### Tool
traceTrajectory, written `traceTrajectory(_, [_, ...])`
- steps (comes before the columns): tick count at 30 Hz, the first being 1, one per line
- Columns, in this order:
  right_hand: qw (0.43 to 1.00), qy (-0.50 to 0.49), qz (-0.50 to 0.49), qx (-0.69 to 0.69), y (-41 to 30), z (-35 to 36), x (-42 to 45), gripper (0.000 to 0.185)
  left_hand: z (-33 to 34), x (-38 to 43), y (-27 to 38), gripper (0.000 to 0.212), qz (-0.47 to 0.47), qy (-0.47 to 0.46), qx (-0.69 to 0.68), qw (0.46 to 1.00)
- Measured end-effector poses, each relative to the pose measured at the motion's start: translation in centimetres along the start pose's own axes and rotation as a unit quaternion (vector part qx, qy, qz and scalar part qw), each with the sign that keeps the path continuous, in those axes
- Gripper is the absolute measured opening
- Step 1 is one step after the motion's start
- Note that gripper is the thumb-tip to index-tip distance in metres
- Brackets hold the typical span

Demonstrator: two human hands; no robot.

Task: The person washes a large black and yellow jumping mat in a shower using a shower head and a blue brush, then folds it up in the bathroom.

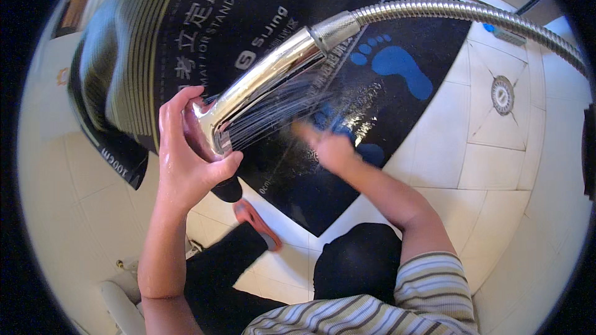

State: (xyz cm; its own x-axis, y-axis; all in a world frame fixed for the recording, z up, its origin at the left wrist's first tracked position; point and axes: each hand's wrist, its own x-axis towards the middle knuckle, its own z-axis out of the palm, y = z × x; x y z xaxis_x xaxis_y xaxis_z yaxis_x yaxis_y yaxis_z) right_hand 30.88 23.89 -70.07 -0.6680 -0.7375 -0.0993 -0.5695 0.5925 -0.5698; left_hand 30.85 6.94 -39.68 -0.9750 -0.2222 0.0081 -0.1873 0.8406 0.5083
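My left hand (184, 149) grips the head of a chrome hand shower (270, 74), and thin jets of water spray from it to the right. A ribbed metal hose (433, 8) runs from its handle to the upper right. Below lies a black long-jump mat (316, 190) with printed writing and blue footprint marks (402, 67); its surface glistens wet near the footprints. My right hand (333, 149) is over the wet part of the mat, blurred, with its fingers around something yellowish-brown that I cannot make out.
The mat's far left part is bunched in folds. Pale floor tiles (437, 144) surround it, with a round floor drain (503, 95) at the right. An orange-red slipper (256, 223) shows beside my dark-clothed leg. A small blue-grey object (510, 36) lies at the upper right.
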Motion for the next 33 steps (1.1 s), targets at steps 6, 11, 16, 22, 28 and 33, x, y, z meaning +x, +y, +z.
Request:
traceTrajectory(6, [0.959,-0.015,0.251,-0.132,11.2,-9.9,1.1,0.034,-2.9,-2.9,-1.9,0.086,0.006,0.004,0.065,0.998])
traceTrajectory(11, [0.943,0.084,0.309,-0.093,7.5,-6.1,1.2,0.033,-8.3,-5.2,-3.7,0.082,0.079,0.059,0.128,0.987])
traceTrajectory(16, [0.961,-0.241,0.128,0.047,-9.5,2.1,1.6,0.052,-12.4,-6.4,-4.3,0.08,0.096,0.111,0.117,0.982])
traceTrajectory(22, [0.939,0.117,0.318,-0.065,6.7,-7.7,3.6,0.034,-12.7,-8.2,-4.8,0.08,0.088,0.101,0.118,0.984])
traceTrajectory(28, [0.988,0.032,0.112,-0.097,-3.3,5.3,-2.1,0.038,-10.4,-9.1,-5.6,0.085,0.107,0.051,0.15,0.982])
traceTrajectory(33, [0.958,-0.007,0.261,-0.116,1.8,-2.0,-7.8,0.034,-4.6,-10.8,-6.8,0.082,0.067,0.004,-0.011,0.998])
